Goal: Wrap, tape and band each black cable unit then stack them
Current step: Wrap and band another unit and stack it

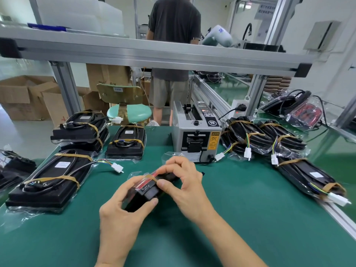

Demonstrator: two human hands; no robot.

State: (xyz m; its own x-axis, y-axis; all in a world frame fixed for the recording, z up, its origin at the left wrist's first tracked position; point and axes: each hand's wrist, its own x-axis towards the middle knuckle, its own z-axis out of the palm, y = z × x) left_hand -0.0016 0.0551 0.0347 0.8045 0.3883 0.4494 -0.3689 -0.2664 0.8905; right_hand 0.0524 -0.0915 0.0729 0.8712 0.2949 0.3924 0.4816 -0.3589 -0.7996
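Head view: both hands are working one black cable unit [143,191] just above the green bench mat [240,218], roughly centre-front, near the tape dispenser [196,135] behind it.

Left hand [123,207] is gripping the unit's near end, fingers curled over the top and thumb pressing the side. Right hand [185,182] is pinching at the top w/ thumb and forefinger, other fingers curled over the far part; it's working where a tan rubber band [152,177] is crossing the unit. A red strip is showing under clear film there.

Handling, as a judgement: the unit is looking like a rigid plastic block, light enough for one hand, so squeezing it shouldn't hurt. The clear wrap is prob. slick, so the grip is better across the hard edges than on flat film. The band is stretchy and may snap off or roll, so keeping the left hand clamping the body while the right is stretching seems wise. Loose wires & white plugs, like the ones on the finished units at left [50,178], look like the delicate bit; best not pulling on them.

More banded units are lying stacked at right [269,137] and back left [81,130]. A person is standing beyond the bench.
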